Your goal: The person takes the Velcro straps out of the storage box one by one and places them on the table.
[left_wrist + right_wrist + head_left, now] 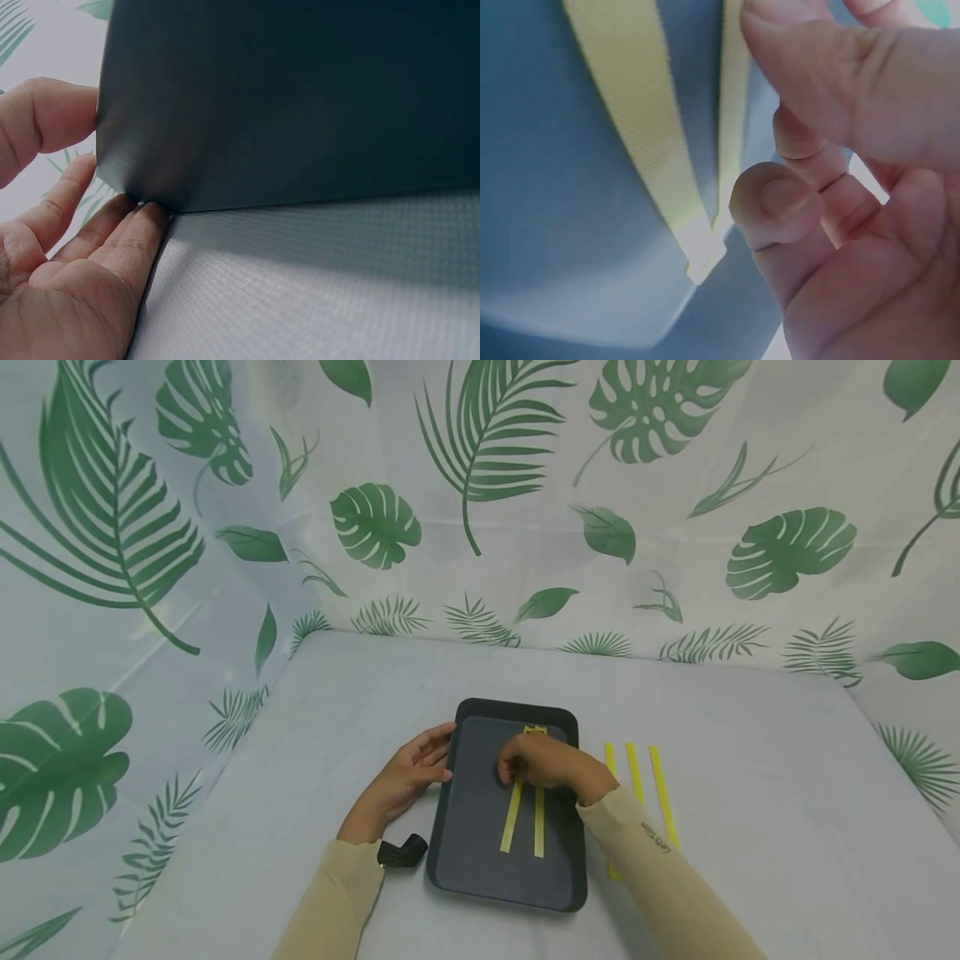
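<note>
A dark grey rectangular tray [474, 810] lies lengthwise in front of me. Along its left wall rests my left hand [401, 781], fingers extended; in the left wrist view its fingertips touch the dark wall [285, 105] near the bottom corner. My right hand [551, 764] is over the tray's upper middle with bent fingers. Beneath it, a yellow strip [512, 818] and another yellow strip [539, 827] run toward the tray's near side. At their far end sits a short yellow piece [535, 728]. In the right wrist view, the thumb overlaps one strip's edge; I cannot tell whether it pinches it.
Right of the tray, several more yellow strips [663, 793] lie on the white table cover [750, 777], partly behind the right sleeve [660, 860]. A black device [402, 852] is at the left wrist. A leaf-print cloth [525, 527] hangs behind.
</note>
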Demonstrator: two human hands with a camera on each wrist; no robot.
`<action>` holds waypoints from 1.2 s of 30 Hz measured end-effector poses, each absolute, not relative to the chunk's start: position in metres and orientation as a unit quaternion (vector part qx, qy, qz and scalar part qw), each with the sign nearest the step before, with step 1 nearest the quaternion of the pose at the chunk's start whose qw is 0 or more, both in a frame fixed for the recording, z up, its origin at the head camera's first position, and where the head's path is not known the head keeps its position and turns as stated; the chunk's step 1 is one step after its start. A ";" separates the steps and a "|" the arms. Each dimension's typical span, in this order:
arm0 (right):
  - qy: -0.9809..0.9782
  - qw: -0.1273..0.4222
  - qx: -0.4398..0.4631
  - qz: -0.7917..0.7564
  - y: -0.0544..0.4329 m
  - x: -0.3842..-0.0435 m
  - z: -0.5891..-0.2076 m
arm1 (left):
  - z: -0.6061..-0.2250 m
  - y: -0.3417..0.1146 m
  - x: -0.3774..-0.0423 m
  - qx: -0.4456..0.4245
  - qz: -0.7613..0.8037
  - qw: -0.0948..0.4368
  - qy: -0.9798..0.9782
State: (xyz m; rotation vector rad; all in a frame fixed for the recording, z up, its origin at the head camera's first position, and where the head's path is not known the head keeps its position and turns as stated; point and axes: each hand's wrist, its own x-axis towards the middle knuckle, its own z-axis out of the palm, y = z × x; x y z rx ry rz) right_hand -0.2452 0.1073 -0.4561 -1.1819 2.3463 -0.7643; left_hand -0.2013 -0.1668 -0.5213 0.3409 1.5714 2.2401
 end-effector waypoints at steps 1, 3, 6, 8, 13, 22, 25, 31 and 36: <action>0.840 0.196 -0.428 -0.270 0.107 -0.245 -0.456 | -0.521 -0.167 -0.201 0.122 0.798 0.191 0.559; 0.841 0.187 -0.434 -0.263 0.107 -0.244 -0.456 | -0.522 -0.166 -0.201 0.122 0.798 0.190 0.559; 0.842 0.182 -0.437 -0.258 0.107 -0.244 -0.456 | -0.521 -0.166 -0.201 0.120 0.799 0.191 0.557; 0.842 0.181 -0.437 -0.258 0.107 -0.244 -0.456 | -0.520 -0.165 -0.201 0.119 0.800 0.192 0.556; 0.840 0.179 -0.440 -0.261 0.107 -0.245 -0.458 | -0.520 -0.166 -0.200 0.120 0.799 0.192 0.557; 0.840 0.178 -0.430 -0.279 0.109 -0.244 -0.448 | -0.521 -0.166 -0.201 0.121 0.799 0.194 0.556; 0.838 0.170 -0.429 -0.292 0.110 -0.243 -0.441 | -0.521 -0.166 -0.201 0.117 0.798 0.196 0.558; 0.825 0.124 -0.438 -0.334 0.116 -0.239 -0.427 | -0.521 -0.166 -0.201 0.116 0.794 0.195 0.565; 0.811 0.095 -0.427 -0.388 0.120 -0.233 -0.421 | -0.519 -0.165 -0.200 0.112 0.796 0.194 0.563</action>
